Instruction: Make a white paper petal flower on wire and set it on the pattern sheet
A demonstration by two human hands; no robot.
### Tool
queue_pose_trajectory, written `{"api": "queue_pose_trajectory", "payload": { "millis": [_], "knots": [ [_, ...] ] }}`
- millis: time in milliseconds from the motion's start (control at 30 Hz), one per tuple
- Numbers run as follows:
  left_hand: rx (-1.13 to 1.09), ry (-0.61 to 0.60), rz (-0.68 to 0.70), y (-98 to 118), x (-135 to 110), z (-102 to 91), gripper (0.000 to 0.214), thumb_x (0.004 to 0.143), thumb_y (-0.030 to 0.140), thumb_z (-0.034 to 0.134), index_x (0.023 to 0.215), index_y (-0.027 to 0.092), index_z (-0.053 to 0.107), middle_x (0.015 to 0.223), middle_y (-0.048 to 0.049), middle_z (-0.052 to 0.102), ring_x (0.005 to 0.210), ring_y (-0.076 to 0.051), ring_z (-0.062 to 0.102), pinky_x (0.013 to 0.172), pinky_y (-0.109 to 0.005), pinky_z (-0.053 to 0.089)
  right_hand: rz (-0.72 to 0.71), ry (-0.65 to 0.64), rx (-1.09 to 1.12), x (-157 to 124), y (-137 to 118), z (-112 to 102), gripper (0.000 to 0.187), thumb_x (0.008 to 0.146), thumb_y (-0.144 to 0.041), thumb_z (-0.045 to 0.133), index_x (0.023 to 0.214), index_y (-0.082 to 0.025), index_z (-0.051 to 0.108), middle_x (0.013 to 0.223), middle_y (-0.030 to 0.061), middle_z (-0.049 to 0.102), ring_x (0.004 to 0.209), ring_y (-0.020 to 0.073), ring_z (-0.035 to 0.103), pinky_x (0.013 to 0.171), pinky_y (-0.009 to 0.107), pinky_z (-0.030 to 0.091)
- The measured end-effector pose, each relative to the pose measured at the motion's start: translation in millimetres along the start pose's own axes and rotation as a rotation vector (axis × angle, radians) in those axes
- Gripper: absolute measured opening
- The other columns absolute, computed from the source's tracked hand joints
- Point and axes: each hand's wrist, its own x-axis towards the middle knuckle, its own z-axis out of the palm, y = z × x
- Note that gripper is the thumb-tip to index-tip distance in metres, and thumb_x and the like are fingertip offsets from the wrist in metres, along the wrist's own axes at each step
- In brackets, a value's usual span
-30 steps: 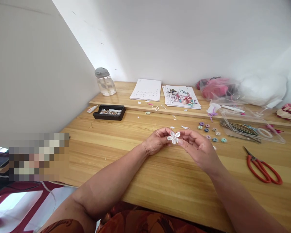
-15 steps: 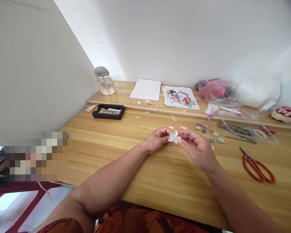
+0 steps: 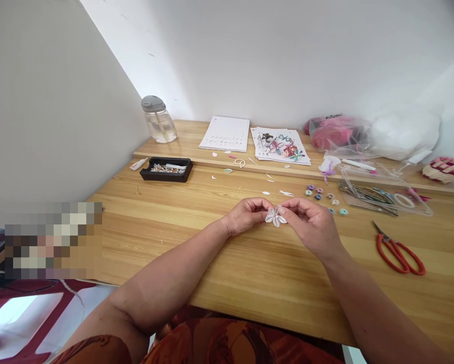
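A small white flower point(image 3: 275, 217) with several pointed petals is held between my two hands, above the wooden table point(image 3: 196, 253). From the left, my left hand point(image 3: 247, 216) pinches its edge between thumb and fingers. My right hand point(image 3: 310, 225) grips the other side, its thumb lying over a petal near the centre. The fingertips behind the flower are hidden. Just beyond my hands lie white petal-shaped scraps point(image 3: 286, 193). Several small thread spools point(image 3: 318, 196) sit past my right hand.
Red-handled scissors point(image 3: 399, 253) lie at right. Behind them is a clear plastic tray point(image 3: 386, 194) of thin tools. A black box of beads point(image 3: 166, 169) and a water bottle point(image 3: 159, 120) stand left. Papers point(image 3: 227, 132) and flower pieces point(image 3: 283, 146) rest on the raised back ledge.
The flower has turned and tilted between my fingers. My right thumb has shifted up onto a petal, and my right hand has moved slightly. The whole view has shifted a little.
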Motion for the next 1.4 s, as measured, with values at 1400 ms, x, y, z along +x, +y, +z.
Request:
{"api": "queue_pose_trajectory", "payload": {
  "millis": [1400],
  "knots": [
    [0.055, -0.05, -0.045, 4, -2, 2.3, 0.037, 0.068, 0.042, 0.08, 0.079, 0.012, 0.062, 0.075, -0.0021, 0.062, 0.071, -0.01, 0.053, 0.073, -0.024, 0.037, -0.304, 0.089, -0.363, -6, -11, -1, 0.016, 0.083, -0.028, 0.066, 0.098, -0.023, 0.069, 0.092, 0.0023, 0.067, 0.074, 0.0155, 0.058, 0.059, 0.027, 0.043]
  ]
}}
